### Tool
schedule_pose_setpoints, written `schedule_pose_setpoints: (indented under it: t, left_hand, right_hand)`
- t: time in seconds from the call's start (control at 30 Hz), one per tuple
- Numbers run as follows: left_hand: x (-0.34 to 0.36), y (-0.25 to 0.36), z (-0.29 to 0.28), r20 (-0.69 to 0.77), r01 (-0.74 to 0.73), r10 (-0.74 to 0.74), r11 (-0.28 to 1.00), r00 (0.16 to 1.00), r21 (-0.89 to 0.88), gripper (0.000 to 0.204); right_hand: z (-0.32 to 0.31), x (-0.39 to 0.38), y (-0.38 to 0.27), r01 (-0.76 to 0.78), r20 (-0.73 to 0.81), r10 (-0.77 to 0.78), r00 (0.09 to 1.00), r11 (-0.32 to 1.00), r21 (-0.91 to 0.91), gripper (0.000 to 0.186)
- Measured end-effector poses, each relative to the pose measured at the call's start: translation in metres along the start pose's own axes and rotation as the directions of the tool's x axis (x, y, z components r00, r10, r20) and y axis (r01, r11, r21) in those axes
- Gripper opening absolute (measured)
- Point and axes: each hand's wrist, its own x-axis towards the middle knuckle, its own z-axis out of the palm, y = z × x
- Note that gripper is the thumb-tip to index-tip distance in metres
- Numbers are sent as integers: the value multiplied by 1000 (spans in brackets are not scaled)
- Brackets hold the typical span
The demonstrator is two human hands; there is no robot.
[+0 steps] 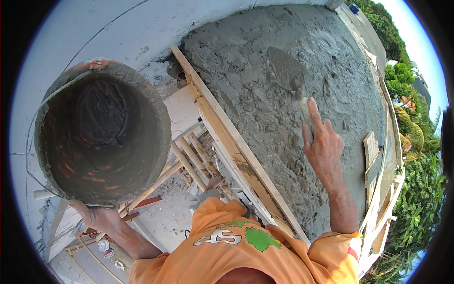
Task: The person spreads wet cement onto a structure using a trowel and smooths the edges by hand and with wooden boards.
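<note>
My left hand [97,218] grips the near rim of a cement-smeared bucket [163,123], which is tipped so that its mouth faces me. A dark lump of wet mortar [101,111] sits deep inside it. Over the wet concrete [250,113] on the right, my right hand [325,142] is closed round the handle of a trowel [287,68], its index finger stretched along the handle. The trowel's pointed, mortar-coated blade lies flat on the concrete, angled away to the upper left.
A wooden form board [236,137] edges the concrete on its left. Below it, bamboo poles [187,158] cross a lower level. On the right edge stand short boards [371,156], with trees [411,208] beyond. A pale wall [127,28] rises behind the bucket.
</note>
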Motion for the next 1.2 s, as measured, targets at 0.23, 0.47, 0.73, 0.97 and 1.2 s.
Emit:
schedule_pose_setpoints:
  t: [0.23, 0.47, 0.73, 0.97, 1.2]
  left_hand:
    - [4, -15, 31, -201, -64, 113, 970, 973, 235, 42]
    - [10, -10, 16, -34, -11, 17, 986, 999, 166, 44]
    - [7, -9, 10, 29, -11, 8, 994, 1000, 112, 45]
    - [1, -11, 21, -89, -90, 112, 970, 990, 227, 49]
    - [1, -15, 8, -12, 52, -51, 998, 999, 18, 52]
  right_hand:
    - [13, -31, 35, -127, 125, 152, 980, 974, -186, 64]
    - [13, -20, -16, -88, 148, 83, 985, 996, 30, 65]
    - [28, 25, -67, 63, 153, -92, 984, 981, 184, 63]
    - [33, 47, -86, 147, 96, -170, 981, 967, 207, 61]
    - [23, 46, -88, 197, 81, -217, 973, 958, 209, 61]
